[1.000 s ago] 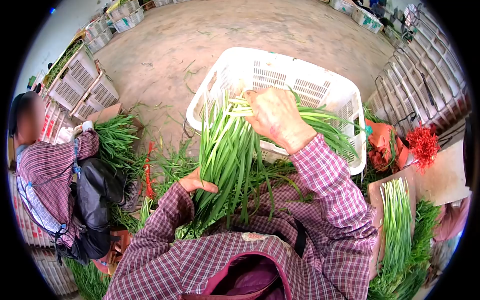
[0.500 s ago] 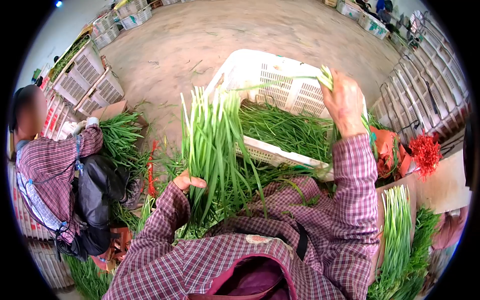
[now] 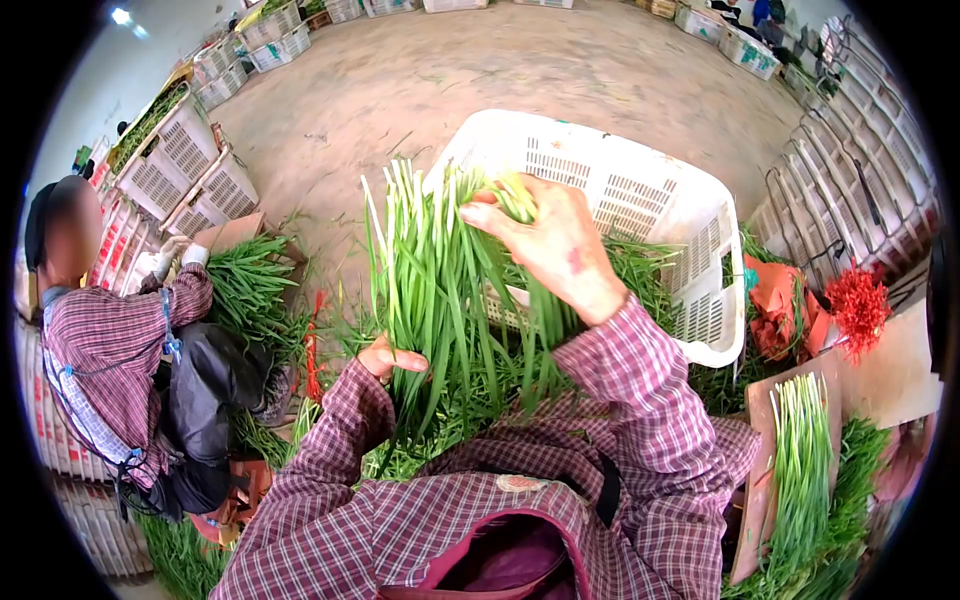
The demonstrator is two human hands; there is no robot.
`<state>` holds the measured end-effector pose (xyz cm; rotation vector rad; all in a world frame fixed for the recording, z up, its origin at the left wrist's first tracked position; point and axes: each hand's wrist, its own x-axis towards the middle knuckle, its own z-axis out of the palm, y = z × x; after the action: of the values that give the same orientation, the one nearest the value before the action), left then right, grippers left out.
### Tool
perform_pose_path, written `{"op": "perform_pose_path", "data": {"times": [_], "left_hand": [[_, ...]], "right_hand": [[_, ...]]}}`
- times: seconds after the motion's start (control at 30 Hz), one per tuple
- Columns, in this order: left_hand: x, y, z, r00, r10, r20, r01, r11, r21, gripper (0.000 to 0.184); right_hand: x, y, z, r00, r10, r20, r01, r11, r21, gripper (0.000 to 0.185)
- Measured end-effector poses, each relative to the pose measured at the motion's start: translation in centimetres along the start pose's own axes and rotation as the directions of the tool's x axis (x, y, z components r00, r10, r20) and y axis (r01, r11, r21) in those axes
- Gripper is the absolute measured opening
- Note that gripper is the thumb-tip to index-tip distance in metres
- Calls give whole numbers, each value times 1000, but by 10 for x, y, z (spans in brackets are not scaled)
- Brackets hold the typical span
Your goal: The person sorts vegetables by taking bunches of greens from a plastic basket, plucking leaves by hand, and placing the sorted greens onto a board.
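A large bunch of long green stalks [image 3: 430, 290] with pale ends upward stands in front of me. Around its lower left side, my left hand [image 3: 388, 358] is closed, thumb across the leaves, the other fingers hidden behind. My right hand [image 3: 550, 235] pinches a smaller bundle of stalks [image 3: 518, 197] by its pale ends, beside the top of the large bunch, with its leaves hanging down. Behind both hands is a white perforated basket [image 3: 720, 270], with more green stalks [image 3: 640, 270] inside it.
A seated co-worker [image 3: 110, 340] is at the left beside a green pile [image 3: 250, 285]. At the right lie a bundle of stalks on a board [image 3: 800, 450] and a bunch of red ties [image 3: 857, 308]. White crates [image 3: 165, 160] are stacked back left, others [image 3: 850, 170] at right.
My right hand moved right, away from the large bunch, with a few stalks, then came back beside it. The basket's contents came into view, then were partly covered again. My left hand kept its hold.
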<state>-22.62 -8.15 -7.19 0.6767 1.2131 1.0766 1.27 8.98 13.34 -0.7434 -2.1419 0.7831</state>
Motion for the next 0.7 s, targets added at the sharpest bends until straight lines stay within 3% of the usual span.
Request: {"op": "perform_pose_path", "data": {"times": [0.07, 0.13, 0.17, 0.2, 0.23, 0.3, 0.33, 0.37, 0.43, 0.5, 0.57, 0.6, 0.63, 0.7], "left_hand": [[-3, 9, 9, 999, 36, 16, -36, 999, -1, 76], [-1, 13, 6, 984, 44, 173, -39, 999, -34, 68], [-1, 13, 5, 984, 47, 172, -42, 999, -36, 68], [-1, 10, 2, 976, 121, 184, -108, 991, -78, 65], [-1, 6, -2, 962, 192, 192, -171, 978, -121, 62], [8, -4, -24, 916, 286, 282, -258, 957, -131, 48], [5, -3, -26, 928, 292, 232, -254, 950, -181, 47], [1, -3, -27, 938, 296, 181, -252, 940, -231, 46], [1, 0, -30, 949, 264, 172, -229, 953, -198, 48], [2, 6, -24, 958, 226, 178, -198, 967, -162, 49], [-5, 17, -9, 982, 184, 31, -184, 983, -6, 53], [13, -15, -48, 997, 71, 36, -67, 993, -101, 58], [18, -23, -52, 999, 23, -44, -23, 1000, -5, 62], [-8, 21, 9, 991, 125, -51, -122, 991, 58, 62]], "right_hand": [[5, -2, 9, 999, 54, 5, -54, 999, 0, 34], [2, -3, 1, 997, 81, -21, -80, 996, 27, 31], [-1, -2, -7, 993, 107, -45, -104, 993, 54, 29], [-6, -2, -23, 987, 100, -128, -93, 994, 54, 25], [-9, 8, -32, 963, 90, -255, -40, 979, 198, 19], [-16, 19, -69, 910, 194, -365, -135, 974, 179, 18], [-17, 32, -85, 899, 136, -417, -132, 991, 39, 19], [-20, 38, -94, 912, 28, -408, -97, 984, -150, 19], [-27, 33, -89, 960, 168, -223, -207, 964, -165, 23], [-30, 22, -61, 992, 90, -91, -115, 937, -329, 33], [-27, 14, -27, 998, -49, -27, 45, 991, -128, 46], [-25, 14, -7, 994, -103, -36, 98, 988, -118, 52], [-21, 13, 10, 986, -158, -47, 152, 982, -111, 58], [-15, 5, 28, 982, -184, -46, 175, 972, -154, 65]]}}
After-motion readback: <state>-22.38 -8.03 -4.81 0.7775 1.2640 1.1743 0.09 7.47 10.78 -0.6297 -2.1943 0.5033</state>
